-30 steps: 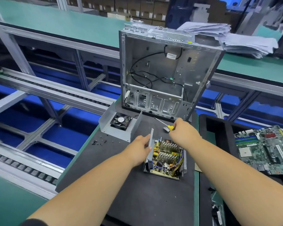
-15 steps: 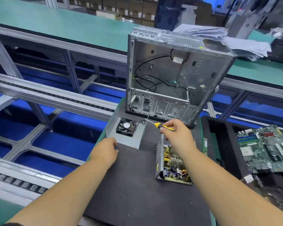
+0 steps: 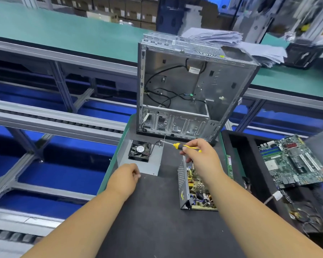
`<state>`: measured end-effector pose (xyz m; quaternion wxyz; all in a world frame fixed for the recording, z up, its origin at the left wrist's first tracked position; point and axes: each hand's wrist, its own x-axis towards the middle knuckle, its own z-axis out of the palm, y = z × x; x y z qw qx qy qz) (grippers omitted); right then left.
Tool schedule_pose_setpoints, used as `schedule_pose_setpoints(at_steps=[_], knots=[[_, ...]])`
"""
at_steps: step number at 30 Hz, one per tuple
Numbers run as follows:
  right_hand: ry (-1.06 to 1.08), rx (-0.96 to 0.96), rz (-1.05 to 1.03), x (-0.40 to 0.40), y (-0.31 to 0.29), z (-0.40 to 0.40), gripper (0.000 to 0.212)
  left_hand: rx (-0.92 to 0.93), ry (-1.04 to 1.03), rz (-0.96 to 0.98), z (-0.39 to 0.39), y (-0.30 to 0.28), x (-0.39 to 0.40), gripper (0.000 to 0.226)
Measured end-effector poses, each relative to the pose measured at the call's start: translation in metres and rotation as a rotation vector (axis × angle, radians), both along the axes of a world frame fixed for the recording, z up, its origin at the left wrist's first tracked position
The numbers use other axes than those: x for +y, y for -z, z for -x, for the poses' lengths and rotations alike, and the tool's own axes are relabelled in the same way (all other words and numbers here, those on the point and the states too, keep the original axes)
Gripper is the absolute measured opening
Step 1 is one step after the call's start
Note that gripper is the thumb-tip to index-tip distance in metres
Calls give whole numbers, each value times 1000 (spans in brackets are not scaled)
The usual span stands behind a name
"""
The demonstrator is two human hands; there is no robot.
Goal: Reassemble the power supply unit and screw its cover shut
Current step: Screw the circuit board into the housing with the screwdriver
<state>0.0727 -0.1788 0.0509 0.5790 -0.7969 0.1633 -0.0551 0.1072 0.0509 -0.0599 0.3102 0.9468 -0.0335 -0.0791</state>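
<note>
**Cover at the left grip, driver in the right**

While the open unit (image 3: 192,185) lies on the black mat (image 3: 157,220) with its board and coils showing, we find its cover (image 3: 144,164) still off, lying apart to the left near the mat's far left corner. The cover is a grey sheet-metal shell with a black fan (image 3: 139,151) set in it, the fan's round label facing up.

Our left hand (image 3: 125,178) sits at the cover's near edge, fingers curled under; whether this grip is pinching something small or merely touching the metal we cannot tell. Our right hand (image 3: 201,161) hovers above the unit's far end, its grip clenched around the yellow-and-black handle of a screwdriver (image 3: 181,146). The thin shaft points left and away, its tip near the cover's far right corner, just in front of the case (image 3: 186,90).

That case stands upright at the back of the mat, its side open towards us, black cables looped inside. The unit's perforated side wall rises on its left, facing the cover.

To the right, in a black foam tray (image 3: 237,144), a green motherboard (image 3: 292,161) lies tilted. A stack of papers (image 3: 237,41) rests on the green bench (image 3: 63,30) behind the case.
</note>
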Motion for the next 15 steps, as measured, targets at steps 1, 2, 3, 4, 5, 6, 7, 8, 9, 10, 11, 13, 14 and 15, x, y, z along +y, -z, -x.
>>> schedule_pose_setpoints(at_steps=[1, 2, 3, 4, 5, 6, 7, 8, 9, 10, 11, 13, 14, 15], knots=[[-4, -9, -15, -1, -3, 1, 5, 40, -57, 168, 1, -4, 1, 11], [-6, -24, -48, -1, -6, 1, 4, 88, -118, 348, 1, -9, 2, 11], [-9, -47, -96, -1, -9, 1, 3, 142, -174, 531, 2, -15, 3, 10], [-19, -73, -142, 1, -13, 0, 2, 202, -218, 712, 2, -22, 3, 8], [-39, -96, -172, 3, -17, 0, 3, 264, -247, 886, 2, -28, 4, 7], [-64, -112, -189, 7, -20, -1, 4, 321, -268, 1049, 2, -35, 5, 7], [-89, -123, -203, 11, -24, -2, 5, 367, -283, 1187, 1, -40, 6, 9], [-110, -131, -216, 16, -27, -3, 6, 400, -292, 1292, -1, -45, 7, 10], [-128, -134, -220, 21, -30, -3, 6, 423, -293, 1365, -2, -49, 8, 12], [-146, -135, -215, 26, -33, -4, 6, 438, -292, 1419, -4, -53, 9, 13], [-162, -137, -202, 31, -35, -4, 6, 450, -293, 1464, -5, -55, 9, 13], [-186, -144, -169, 37, -39, -3, 6, 463, -304, 1525, -7, -58, 10, 13], [-194, -147, -155, 40, -41, -2, 6, 466, -307, 1542, -7, -59, 11, 12], [-200, -150, -145, 41, -42, -1, 7, 469, -306, 1552, -7, -59, 12, 12]])
